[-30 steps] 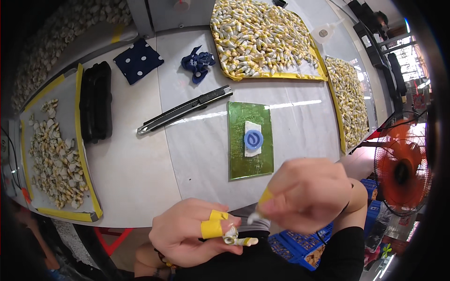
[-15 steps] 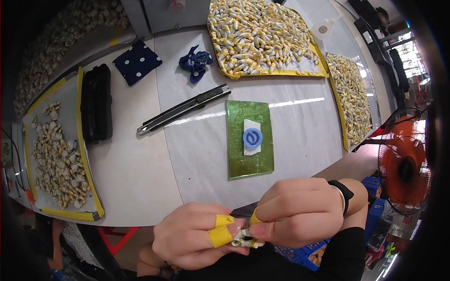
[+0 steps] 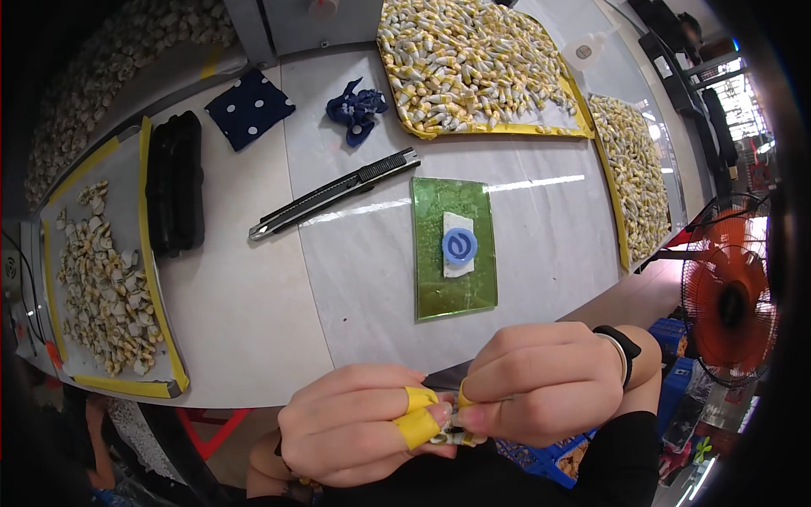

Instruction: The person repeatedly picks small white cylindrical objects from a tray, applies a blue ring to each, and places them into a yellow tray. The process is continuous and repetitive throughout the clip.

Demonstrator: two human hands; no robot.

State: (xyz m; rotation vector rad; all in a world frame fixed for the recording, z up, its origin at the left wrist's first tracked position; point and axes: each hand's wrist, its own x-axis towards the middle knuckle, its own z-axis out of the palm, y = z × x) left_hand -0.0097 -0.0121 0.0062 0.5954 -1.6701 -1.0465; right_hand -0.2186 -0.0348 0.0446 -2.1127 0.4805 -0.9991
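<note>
Both my hands meet in front of the table's near edge. My left hand, with yellow tape round two digits, is closed on several small white-and-yellow pieces, partly hidden by the fingers. Against it, my right hand pinches at the same cluster between thumb and forefinger; a bit of yellow tape shows at its fingertip. Just beyond the hands lies a green glassy plate. On it sits a white pad bearing a round blue piece with a raised ring.
A black utility knife lies left of the plate. Behind it are a polka-dot cloth and a crumpled blue cloth. Yellow-edged trays of small pieces stand far and right; another tray is at left, beside a black case.
My left hand has shifted slightly right, closer to the right fingertips, covering more of the small pieces. The table view has moved a little; the things on it stay put.
</note>
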